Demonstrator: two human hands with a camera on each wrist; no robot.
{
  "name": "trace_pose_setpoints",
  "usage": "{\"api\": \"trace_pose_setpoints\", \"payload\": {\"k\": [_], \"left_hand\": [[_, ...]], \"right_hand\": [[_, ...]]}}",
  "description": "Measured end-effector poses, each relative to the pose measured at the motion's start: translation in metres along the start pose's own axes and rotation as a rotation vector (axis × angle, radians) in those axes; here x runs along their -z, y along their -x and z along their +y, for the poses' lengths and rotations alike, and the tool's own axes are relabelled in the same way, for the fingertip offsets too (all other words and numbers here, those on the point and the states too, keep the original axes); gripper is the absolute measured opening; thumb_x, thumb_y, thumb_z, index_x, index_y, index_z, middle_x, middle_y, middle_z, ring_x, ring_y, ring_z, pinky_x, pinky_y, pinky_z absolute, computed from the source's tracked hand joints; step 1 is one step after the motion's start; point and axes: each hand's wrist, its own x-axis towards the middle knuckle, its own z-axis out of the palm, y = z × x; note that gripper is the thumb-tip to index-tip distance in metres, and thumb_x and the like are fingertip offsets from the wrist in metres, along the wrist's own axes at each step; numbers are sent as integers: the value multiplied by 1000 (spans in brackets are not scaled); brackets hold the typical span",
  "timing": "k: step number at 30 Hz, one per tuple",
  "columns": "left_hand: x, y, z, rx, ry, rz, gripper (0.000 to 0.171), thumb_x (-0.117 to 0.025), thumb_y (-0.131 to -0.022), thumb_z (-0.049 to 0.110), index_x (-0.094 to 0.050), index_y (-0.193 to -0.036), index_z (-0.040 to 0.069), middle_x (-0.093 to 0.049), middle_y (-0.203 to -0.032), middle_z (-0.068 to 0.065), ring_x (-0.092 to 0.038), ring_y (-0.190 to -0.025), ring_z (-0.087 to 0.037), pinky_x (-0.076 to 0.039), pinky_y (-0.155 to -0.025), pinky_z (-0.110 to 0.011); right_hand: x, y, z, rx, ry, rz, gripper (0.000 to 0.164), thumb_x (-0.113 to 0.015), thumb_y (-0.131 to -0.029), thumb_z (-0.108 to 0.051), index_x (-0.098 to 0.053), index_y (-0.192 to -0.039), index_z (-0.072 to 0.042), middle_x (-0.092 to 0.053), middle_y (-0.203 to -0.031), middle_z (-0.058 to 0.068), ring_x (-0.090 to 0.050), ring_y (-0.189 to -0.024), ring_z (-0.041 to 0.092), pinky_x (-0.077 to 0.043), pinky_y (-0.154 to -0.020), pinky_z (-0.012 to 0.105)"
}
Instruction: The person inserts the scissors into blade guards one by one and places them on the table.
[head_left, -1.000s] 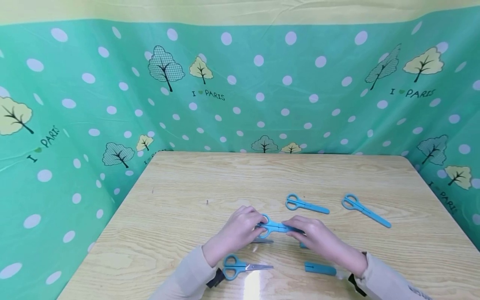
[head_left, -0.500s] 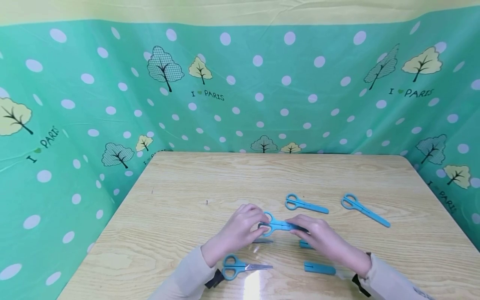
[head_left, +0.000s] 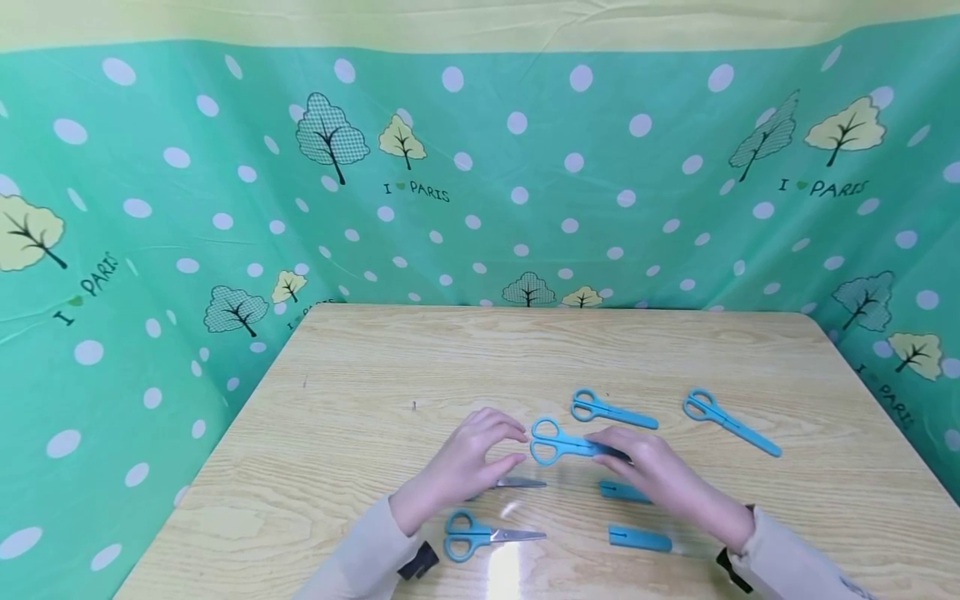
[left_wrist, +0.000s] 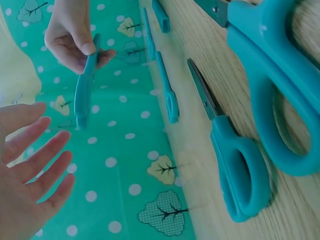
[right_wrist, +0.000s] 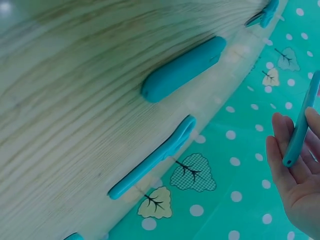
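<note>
My right hand (head_left: 643,463) pinches the covered blade end of a pair of blue scissors (head_left: 558,442), lifted over the table with the finger loops toward the left. In the right wrist view the blue blade cover (right_wrist: 298,137) lies between thumb and fingers. My left hand (head_left: 468,457) is just left of the loops, apart from them, fingers spread and holding nothing. Below it lies a pair of uncovered scissors (head_left: 521,482), its handles hidden by the hand in the head view. Nearer me is another uncovered pair of scissors (head_left: 468,534).
Two loose blue blade covers, an upper cover (head_left: 622,491) and a lower cover (head_left: 640,537), lie under my right forearm. Farther back are two covered pairs of scissors, the middle pair (head_left: 615,412) and the right pair (head_left: 733,422). A dotted curtain (head_left: 480,167) stands behind the wooden table (head_left: 360,358).
My left hand has let go of the scissors' loops and drawn back left, its fingers opening. My right hand has moved slightly right with the scissors in its grip.
</note>
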Motion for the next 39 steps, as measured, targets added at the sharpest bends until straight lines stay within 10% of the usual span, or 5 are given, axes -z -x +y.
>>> {"api": "trace_pose_setpoints", "payload": {"k": [39], "left_hand": [[9,38,-23,245,-15,-127,16,-65,-79,14,-62,-94,9,-62,-97,1,-53,-97,-14,-44,-86,-34]], "right_hand": [[-1,14,40,-182,32,-180,25,-62,-81,-9,-62,-104,-2,-63,-101,10,-59,-94,26,-49,-77,36]]}}
